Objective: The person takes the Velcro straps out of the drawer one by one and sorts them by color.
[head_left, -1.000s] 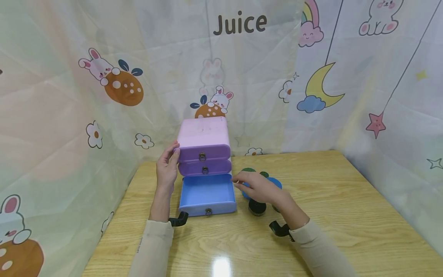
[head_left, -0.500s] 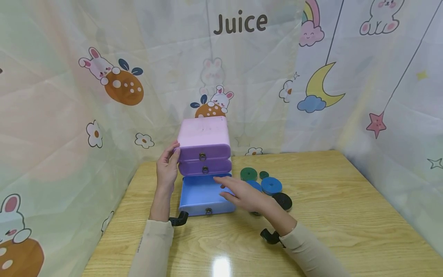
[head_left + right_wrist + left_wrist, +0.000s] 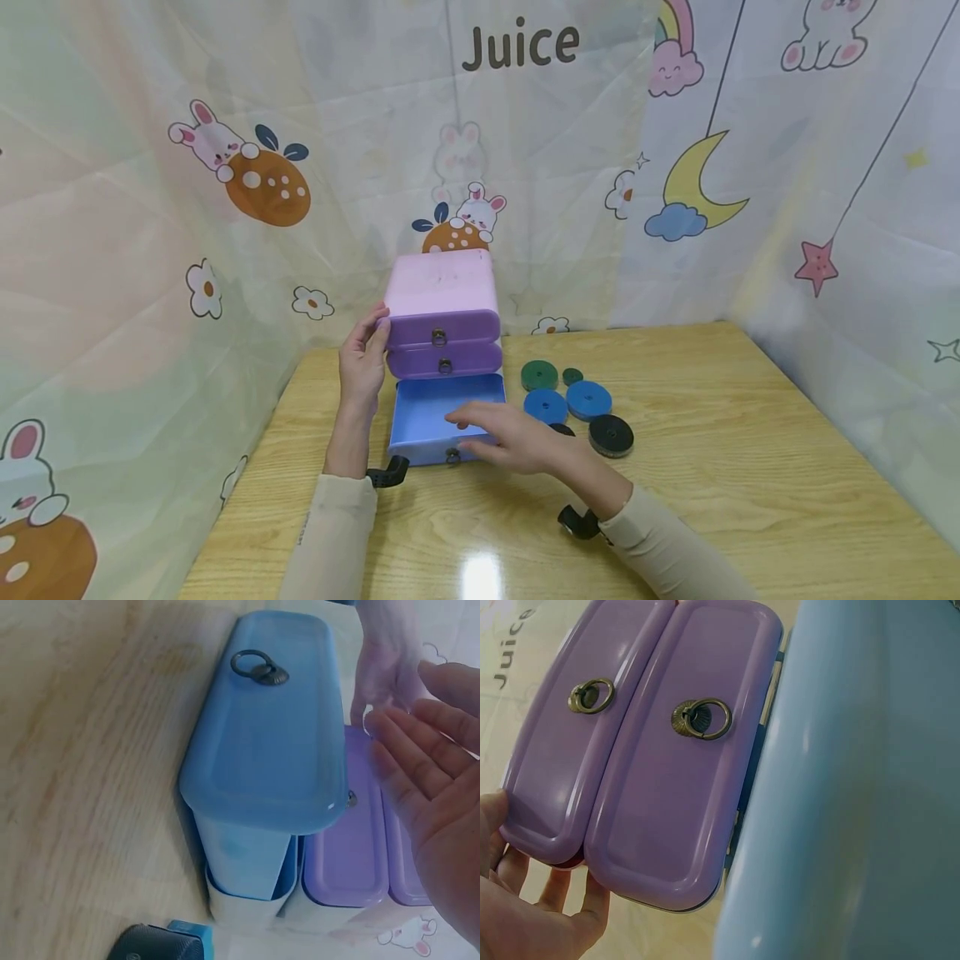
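Note:
A small drawer cabinet [image 3: 441, 282] has a pink top and two closed purple drawers [image 3: 444, 329]. Its lowest drawer, the blue one [image 3: 427, 408], is pulled out, and the visible part of its floor is bare. My left hand [image 3: 362, 362] holds the cabinet's left side; in the left wrist view, its thumb lies at the edge of a purple front and its fingertips touch the side. Over the blue drawer's front right part hovers my right hand [image 3: 517, 437], fingers extended, holding nothing. In the right wrist view its palm [image 3: 450, 825] shows beside the drawer front [image 3: 277, 735].
Right of the cabinet lie flat rolls: a green one [image 3: 539, 375], a small green one [image 3: 572, 377], two blue ones [image 3: 588, 400] and a black one [image 3: 611, 436]. Another black roll [image 3: 562, 430] is partly hidden by my right hand. A printed curtain [image 3: 555, 208] hangs behind the table.
My right hand has moved from the drawer's right rear edge, left and toward me, to above its front, its fingers spreading. The rolls have come into fuller view. My left hand stays put.

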`<control>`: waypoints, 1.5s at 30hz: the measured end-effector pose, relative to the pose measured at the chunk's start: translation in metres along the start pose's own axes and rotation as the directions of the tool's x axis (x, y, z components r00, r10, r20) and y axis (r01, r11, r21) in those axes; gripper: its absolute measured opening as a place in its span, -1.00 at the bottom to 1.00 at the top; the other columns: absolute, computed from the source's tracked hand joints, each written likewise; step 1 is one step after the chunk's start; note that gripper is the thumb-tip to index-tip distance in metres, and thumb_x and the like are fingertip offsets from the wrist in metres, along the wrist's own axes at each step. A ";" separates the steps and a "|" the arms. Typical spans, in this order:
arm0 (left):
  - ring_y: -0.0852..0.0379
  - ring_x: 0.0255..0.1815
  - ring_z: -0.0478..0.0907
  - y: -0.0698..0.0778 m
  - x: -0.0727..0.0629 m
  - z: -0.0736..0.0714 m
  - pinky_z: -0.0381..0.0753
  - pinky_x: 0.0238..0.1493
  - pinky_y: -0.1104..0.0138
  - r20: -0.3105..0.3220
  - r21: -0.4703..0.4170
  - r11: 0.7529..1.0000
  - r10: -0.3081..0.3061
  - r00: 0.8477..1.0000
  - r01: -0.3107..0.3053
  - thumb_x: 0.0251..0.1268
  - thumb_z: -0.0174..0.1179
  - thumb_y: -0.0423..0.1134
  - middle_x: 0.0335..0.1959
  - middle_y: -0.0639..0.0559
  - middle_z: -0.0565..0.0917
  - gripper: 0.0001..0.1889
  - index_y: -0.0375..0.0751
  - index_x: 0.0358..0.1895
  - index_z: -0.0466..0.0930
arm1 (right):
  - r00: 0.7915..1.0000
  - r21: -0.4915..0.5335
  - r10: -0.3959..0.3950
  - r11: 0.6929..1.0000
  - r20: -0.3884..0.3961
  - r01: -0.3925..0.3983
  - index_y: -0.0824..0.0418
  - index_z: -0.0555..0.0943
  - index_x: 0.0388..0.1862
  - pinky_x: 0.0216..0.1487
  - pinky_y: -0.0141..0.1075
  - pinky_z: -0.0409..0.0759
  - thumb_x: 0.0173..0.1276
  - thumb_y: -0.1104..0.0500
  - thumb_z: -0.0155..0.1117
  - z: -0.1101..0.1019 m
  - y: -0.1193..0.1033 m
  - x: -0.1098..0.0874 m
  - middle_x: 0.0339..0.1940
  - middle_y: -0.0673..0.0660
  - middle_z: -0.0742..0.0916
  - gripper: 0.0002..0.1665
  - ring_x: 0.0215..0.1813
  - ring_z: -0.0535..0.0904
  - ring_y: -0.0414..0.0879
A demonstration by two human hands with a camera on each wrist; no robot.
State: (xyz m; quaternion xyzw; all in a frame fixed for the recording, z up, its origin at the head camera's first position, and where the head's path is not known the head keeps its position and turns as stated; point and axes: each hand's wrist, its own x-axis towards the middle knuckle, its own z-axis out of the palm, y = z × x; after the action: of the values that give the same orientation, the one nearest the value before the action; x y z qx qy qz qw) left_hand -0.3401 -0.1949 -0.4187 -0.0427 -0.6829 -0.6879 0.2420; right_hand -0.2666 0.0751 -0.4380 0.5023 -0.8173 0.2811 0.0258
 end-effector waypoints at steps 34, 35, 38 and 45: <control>0.16 0.52 0.43 0.001 0.001 0.000 0.51 0.49 0.07 0.014 -0.010 1.000 0.011 1.000 -0.011 0.55 0.20 0.02 0.47 0.25 0.53 -0.64 0.07 0.28 0.66 | 0.956 -0.116 0.066 0.993 0.286 -0.034 0.13 0.61 0.34 0.29 -0.34 0.64 0.57 -0.04 0.27 0.025 -0.003 0.004 0.22 0.07 0.76 -0.53 0.25 0.67 -0.17; 0.16 0.52 0.43 0.001 0.001 0.000 0.51 0.49 0.07 0.014 -0.010 1.000 0.010 1.000 -0.010 0.55 0.20 0.02 0.47 0.25 0.53 -0.64 0.07 0.28 0.66 | 0.957 -0.132 0.070 0.991 0.283 -0.033 0.13 0.62 0.32 0.27 -0.36 0.64 0.56 -0.04 0.28 0.026 -0.003 0.004 0.19 0.06 0.77 -0.53 0.21 0.68 -0.20; 0.16 0.52 0.43 0.002 0.000 0.000 0.51 0.49 0.07 0.010 -0.007 1.000 0.005 1.000 -0.005 0.54 0.20 0.02 0.47 0.25 0.54 -0.64 0.07 0.28 0.67 | 0.952 -0.174 0.091 0.984 0.291 -0.041 0.14 0.68 0.20 0.02 -0.44 0.65 0.53 -0.03 0.32 0.028 -0.006 0.005 -0.11 -0.01 0.78 -0.61 -0.07 0.66 -0.29; 0.15 0.52 0.43 0.002 -0.001 -0.001 0.52 0.48 0.06 -0.002 0.003 1.000 -0.002 1.000 0.002 0.54 0.21 0.02 0.47 0.25 0.54 -0.64 0.07 0.27 0.67 | 0.921 -0.319 0.214 0.942 0.325 -0.106 -0.01 0.64 -0.05 -0.41 -0.44 0.49 0.50 -0.14 0.32 0.042 -0.007 0.004 -0.55 -0.21 0.55 -0.73 -0.47 0.45 -0.34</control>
State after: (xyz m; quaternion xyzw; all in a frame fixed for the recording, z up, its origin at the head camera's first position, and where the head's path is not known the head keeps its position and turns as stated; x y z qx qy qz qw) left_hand -0.3381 -0.1950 -0.4177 -0.0410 -0.6837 -0.6873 0.2419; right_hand -0.2523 0.0494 -0.4686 0.4660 -0.8798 0.0620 -0.0706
